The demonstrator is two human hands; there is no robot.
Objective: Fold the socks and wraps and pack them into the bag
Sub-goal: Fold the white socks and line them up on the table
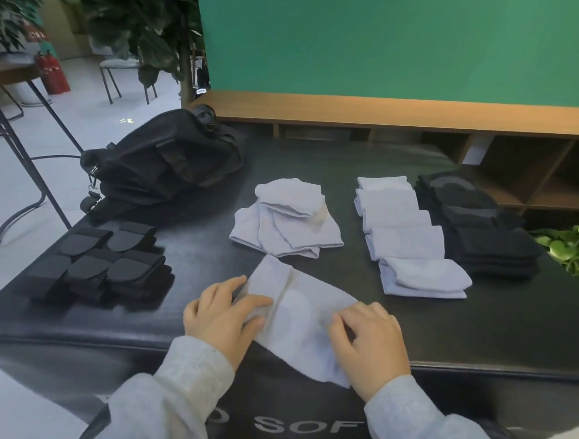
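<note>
Pale grey fabric sock point(301, 316) flat at near edge of black padded counter point(460, 324), toe overhanging. Left hand point(220, 322) grip pinches cuff end; right hand point(367, 340) fingers curled on sock's right edge. Black fabric bag point(164, 163) at far-left corner. Bare counter right of hands.

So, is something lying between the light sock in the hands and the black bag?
Yes. The loose pile of light socks lies between the sock being folded and the black bag. Lifting the sock over it, or passing left of it, looks easy.
</note>
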